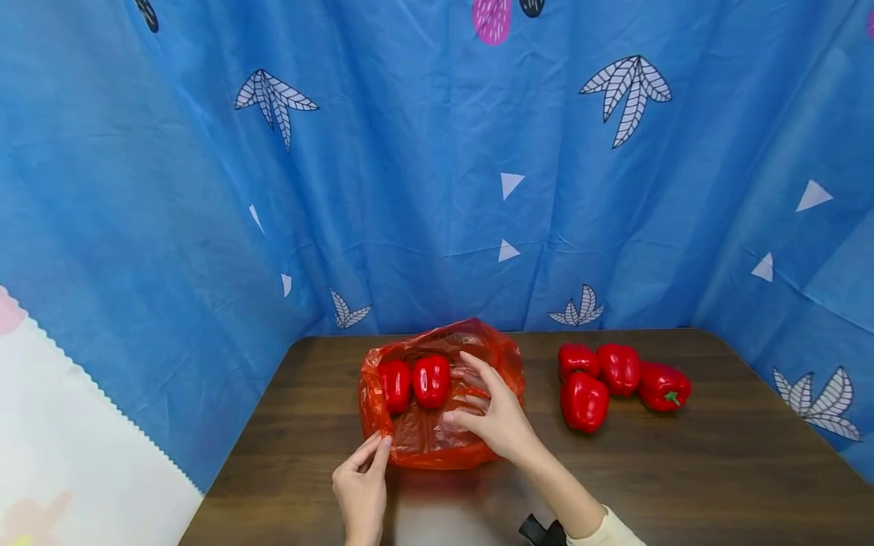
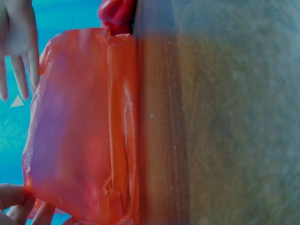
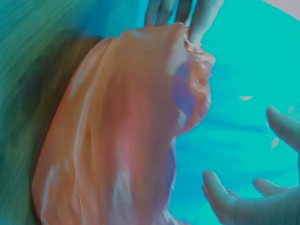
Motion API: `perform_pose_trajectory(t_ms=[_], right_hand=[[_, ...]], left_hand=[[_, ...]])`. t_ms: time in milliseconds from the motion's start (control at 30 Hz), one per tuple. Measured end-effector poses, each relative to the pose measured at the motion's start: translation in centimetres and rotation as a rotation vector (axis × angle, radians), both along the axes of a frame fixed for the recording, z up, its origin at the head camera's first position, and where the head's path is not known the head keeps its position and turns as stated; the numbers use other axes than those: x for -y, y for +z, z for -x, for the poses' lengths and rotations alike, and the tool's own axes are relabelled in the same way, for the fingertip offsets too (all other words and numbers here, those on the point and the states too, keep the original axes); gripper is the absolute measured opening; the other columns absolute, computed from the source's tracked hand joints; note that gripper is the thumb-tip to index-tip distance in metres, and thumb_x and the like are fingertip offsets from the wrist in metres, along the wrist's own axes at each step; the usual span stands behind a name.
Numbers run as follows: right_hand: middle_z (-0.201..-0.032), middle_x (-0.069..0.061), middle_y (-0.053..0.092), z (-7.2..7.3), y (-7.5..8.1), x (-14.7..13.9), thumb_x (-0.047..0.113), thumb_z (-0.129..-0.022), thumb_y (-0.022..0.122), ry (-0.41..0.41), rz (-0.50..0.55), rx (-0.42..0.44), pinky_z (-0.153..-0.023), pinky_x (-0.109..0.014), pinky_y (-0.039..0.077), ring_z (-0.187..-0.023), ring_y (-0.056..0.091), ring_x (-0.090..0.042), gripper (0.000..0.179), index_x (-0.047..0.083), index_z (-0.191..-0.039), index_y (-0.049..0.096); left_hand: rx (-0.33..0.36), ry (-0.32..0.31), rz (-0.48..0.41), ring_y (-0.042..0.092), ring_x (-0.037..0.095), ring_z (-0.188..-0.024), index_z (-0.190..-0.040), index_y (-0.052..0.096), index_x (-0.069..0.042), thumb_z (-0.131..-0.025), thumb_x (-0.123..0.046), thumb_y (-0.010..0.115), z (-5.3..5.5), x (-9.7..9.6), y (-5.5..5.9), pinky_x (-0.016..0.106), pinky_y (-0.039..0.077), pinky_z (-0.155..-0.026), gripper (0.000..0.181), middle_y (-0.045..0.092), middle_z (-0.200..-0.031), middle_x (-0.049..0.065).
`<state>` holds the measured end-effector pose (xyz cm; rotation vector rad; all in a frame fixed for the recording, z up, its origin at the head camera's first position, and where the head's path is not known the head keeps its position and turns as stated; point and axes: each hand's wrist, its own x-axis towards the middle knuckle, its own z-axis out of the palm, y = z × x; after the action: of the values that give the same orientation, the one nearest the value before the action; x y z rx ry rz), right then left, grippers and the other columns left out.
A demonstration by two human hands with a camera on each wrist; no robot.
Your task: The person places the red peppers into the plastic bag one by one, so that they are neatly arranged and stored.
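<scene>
A thin red plastic bag [image 1: 442, 459] lies with its mouth spread, holding two glossy red bell peppers [image 1: 431, 381] side by side in its left part. At the bag's near left rim, my left hand [image 1: 362, 479] pinches the film between thumb and fingers; the left wrist view has those fingers [image 2: 16, 208] at the bag's edge. Over the right half of the bag's mouth hovers my right hand [image 1: 504, 426], fingers spread apart and nothing between them. In the right wrist view, the same right hand [image 3: 258, 204] stands apart from the bag's side [image 3: 126, 131].
Several more red bell peppers [image 1: 585, 402] sit clustered on the dark wooden table [image 1: 683, 470], right of the bag. A blue patterned curtain [image 1: 423, 167] hangs behind the table's back edge and along its sides. White cloth [image 1: 75, 447] shows at the lower left.
</scene>
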<state>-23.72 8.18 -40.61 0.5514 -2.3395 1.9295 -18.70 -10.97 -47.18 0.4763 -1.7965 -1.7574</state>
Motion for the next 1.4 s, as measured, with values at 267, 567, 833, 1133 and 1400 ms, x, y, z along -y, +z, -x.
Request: perform_pose_trajectory(t_ms=[267,567,833,1133,1400], right_hand=[[-0.145,-0.011,0.047,-1.7,0.2,-5.9,0.011,-0.078,0.082,-0.141,-0.101,-0.250,-0.094,-0.033,0.054,-0.125,0.051,-0.035,0.080,0.017,-0.147,0.041],[-0.147,-0.013,0.043,-1.6,-1.3,-12.9,0.018,-0.080,0.081,-0.446,-0.248,-0.203,-0.088,-0.001,0.039,-0.124,0.046,-0.028,0.084,0.018,-0.151,0.036],[-0.143,-0.020,0.041,-0.4,-2.8,-17.2,0.020,-0.081,0.081,-0.569,-0.324,-0.158,-0.083,0.006,0.032,-0.122,0.042,-0.030,0.088,0.014,-0.153,0.031],[-0.155,-0.026,0.026,0.7,-4.4,-19.1,0.027,-0.084,0.078,-0.521,-0.294,0.026,-0.096,-0.015,0.047,-0.133,0.034,-0.047,0.093,0.010,-0.156,0.022],[-0.157,-0.026,0.022,1.4,-5.6,-19.4,0.024,-0.086,0.076,-0.431,-0.237,0.131,-0.107,-0.055,0.040,-0.134,0.032,-0.048,0.094,0.008,-0.156,0.015]], left_hand=[[0.011,-0.006,0.004,0.063,-0.011,-0.083,-0.094,0.075,0.009,-0.082,-0.006,0.077,0.0,0.2,-0.3,0.002,0.047,-0.071,0.019,0.071,-0.106,0.024],[0.044,0.004,0.015,0.060,-0.014,-0.082,-0.094,0.075,0.009,-0.082,-0.005,0.077,0.0,0.1,-0.3,0.001,0.046,-0.071,0.019,0.072,-0.106,0.024],[0.032,-0.005,0.007,0.064,-0.009,-0.083,-0.093,0.075,0.008,-0.082,-0.006,0.078,0.1,0.1,-0.3,0.002,0.047,-0.071,0.018,0.071,-0.106,0.024],[0.026,-0.006,0.008,0.067,-0.003,-0.087,-0.095,0.075,0.009,-0.082,-0.006,0.077,0.1,0.1,-0.2,0.002,0.047,-0.072,0.019,0.071,-0.108,0.024],[0.029,0.004,0.017,0.063,-0.010,-0.085,-0.096,0.075,0.007,-0.083,-0.007,0.076,0.1,0.1,-0.3,0.002,0.047,-0.072,0.019,0.072,-0.107,0.022]])
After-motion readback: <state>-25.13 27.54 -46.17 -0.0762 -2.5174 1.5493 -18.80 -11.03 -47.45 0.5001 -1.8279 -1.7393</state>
